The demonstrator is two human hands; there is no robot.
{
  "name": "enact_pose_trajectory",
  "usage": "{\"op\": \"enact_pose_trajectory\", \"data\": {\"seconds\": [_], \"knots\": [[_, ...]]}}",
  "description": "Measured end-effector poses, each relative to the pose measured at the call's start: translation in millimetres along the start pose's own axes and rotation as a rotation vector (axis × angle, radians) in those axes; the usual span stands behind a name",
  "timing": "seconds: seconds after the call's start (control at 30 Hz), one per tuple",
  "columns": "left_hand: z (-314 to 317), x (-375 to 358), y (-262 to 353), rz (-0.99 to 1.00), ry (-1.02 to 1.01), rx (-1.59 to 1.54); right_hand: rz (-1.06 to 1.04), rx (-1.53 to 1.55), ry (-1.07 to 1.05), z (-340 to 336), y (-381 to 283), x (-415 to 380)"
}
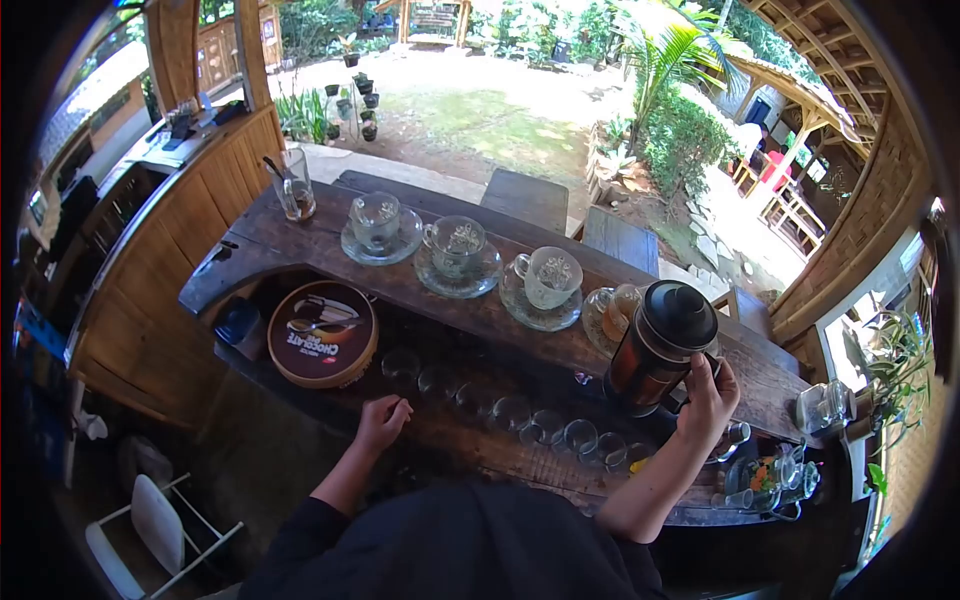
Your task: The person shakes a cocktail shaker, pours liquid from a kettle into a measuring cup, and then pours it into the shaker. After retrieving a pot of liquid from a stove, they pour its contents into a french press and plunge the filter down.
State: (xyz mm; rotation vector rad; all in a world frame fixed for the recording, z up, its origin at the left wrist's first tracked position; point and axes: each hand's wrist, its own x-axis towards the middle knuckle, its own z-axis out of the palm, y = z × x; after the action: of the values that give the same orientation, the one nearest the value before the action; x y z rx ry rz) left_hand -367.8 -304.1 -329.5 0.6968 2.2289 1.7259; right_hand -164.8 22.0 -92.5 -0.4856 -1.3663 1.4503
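My right hand (706, 402) grips the handle of a French press (652, 352), which has a black lid and dark brown liquid inside. The press leans slightly and overlaps the last glass cup (622, 308) of the row, which shows an amber tint. Three more patterned glass cups, the nearest (552, 278) among them, stand on glass saucers further left along the raised wooden ledge. Lower down, my left hand (384, 422) is loosely curled into a fist at the counter's near edge, below a round brown tin (322, 334) with chocolate lettering.
Several small glasses (541, 428) line the lower counter (520, 465). A tall glass mug (297, 186) with a spoon stands at the ledge's left end. Glass jars (826, 408) and a teapot (772, 476) sit at right. A white chair (158, 525) is at lower left.
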Motion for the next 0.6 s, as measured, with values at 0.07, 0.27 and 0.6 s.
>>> {"op": "enact_pose_trajectory", "data": {"seconds": [0.07, 0.27, 0.6], "knots": [[-1.3, 1.4, -9.0, 0.012, -0.001, -0.03, -0.005, -0.035, 0.021, 7.9, 3.5, -2.3], [-4.9, -0.1, 5.1, -0.064, -0.034, -0.151, -0.03, -0.143, 0.007, 27.5, 12.2, -5.5], [-16.1, 2.0, -2.4, -0.008, -0.227, -0.25, 0.066, -0.266, 0.091, 75.9, 23.8, -6.0]]}}
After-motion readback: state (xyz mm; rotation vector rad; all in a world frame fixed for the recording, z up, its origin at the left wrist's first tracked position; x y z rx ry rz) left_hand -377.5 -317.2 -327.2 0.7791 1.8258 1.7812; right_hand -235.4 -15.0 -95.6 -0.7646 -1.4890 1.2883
